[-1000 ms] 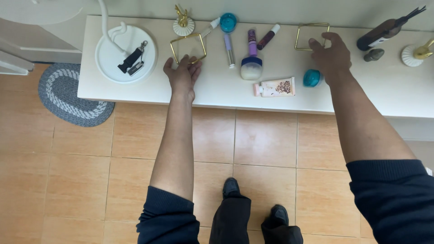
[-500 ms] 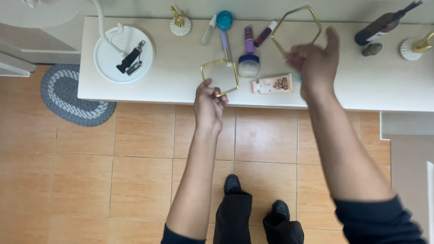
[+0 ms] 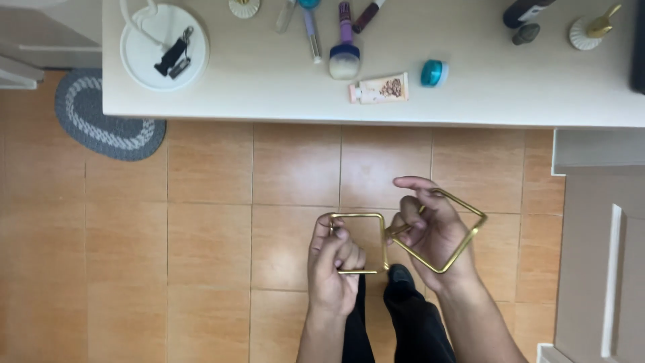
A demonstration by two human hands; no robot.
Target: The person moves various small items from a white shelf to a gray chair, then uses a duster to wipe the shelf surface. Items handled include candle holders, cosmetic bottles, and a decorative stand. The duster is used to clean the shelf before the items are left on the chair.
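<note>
Two thin gold wire frames are held side by side in the lower middle of the frame, above an orange tiled floor (image 3: 208, 222). The square gold frame (image 3: 383, 232) sits just left of centre, with the left hand (image 3: 334, 269) closed in a fist around its left side, fingers curled tight over the wire. The larger gold frame (image 3: 470, 235), tilted like a diamond, sits just to the right, and the right hand (image 3: 433, 232) grips its left portion with fingers bent around the wire and the index finger stretched out along the top. The two frames meet or nearly meet near the middle, between the hands; whether they actually touch cannot be told. Below the hands, dark trousers and a black shoe (image 3: 401, 275) show. Across the top of the frame runs a white table (image 3: 269, 74), well apart from the hands. On it, from left to right, lie a round white tray (image 3: 144, 64) holding a small black object, several cosmetic tubes, a bottle with a blue collar (image 3: 344, 57), a flat beige tube (image 3: 378, 89), a small teal jar (image 3: 434, 72) and a dark pebble-like object (image 3: 525, 33). At upper left a grey oval rug (image 3: 107, 121) lies on the floor beside the table.
</note>
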